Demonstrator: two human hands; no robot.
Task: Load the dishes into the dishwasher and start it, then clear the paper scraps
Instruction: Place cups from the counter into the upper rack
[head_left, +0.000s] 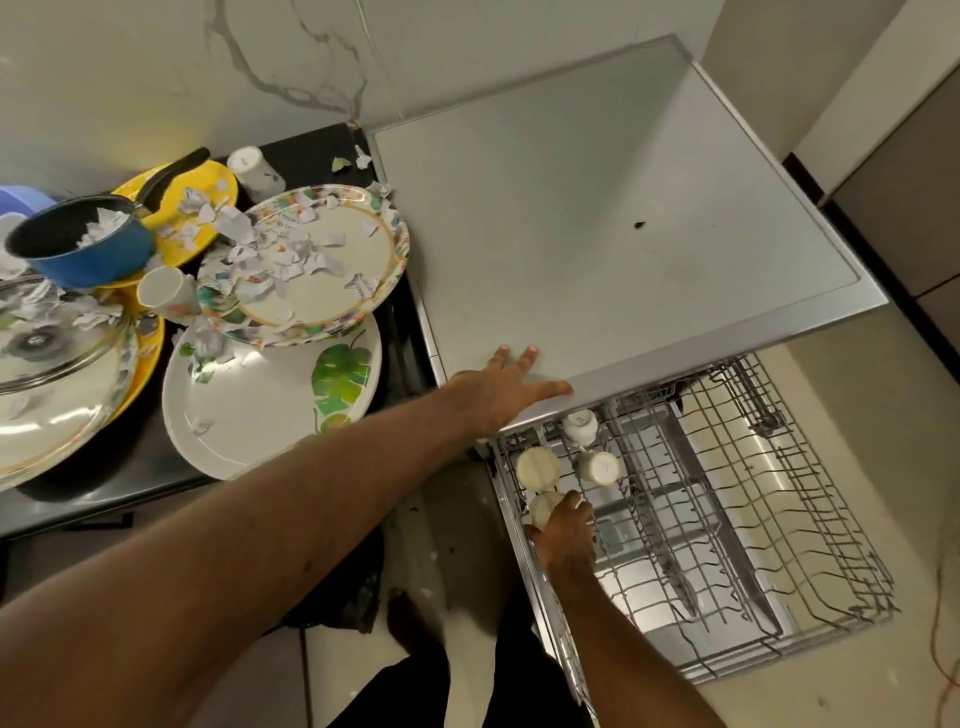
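The right hand curls its fingers round a cup at the near left of the rack; the left hand lies flat, fingers apart, on the dishwasher top; released tilted, the cup could topple against the neighbouring cups.

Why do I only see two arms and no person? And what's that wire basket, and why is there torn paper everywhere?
The camera sits on the person's head and looks down, so it only catches their arms. There is just this one picture, taken from above.

The left hand lies flat on the grey top of the dishwasher. The wire basket is the rack, pulled out so dishes can go in. The right hand holds a cup in the rack, next to three other cups.

On the black counter to the left wait plates and a blue pot, sprinkled with paper scraps.
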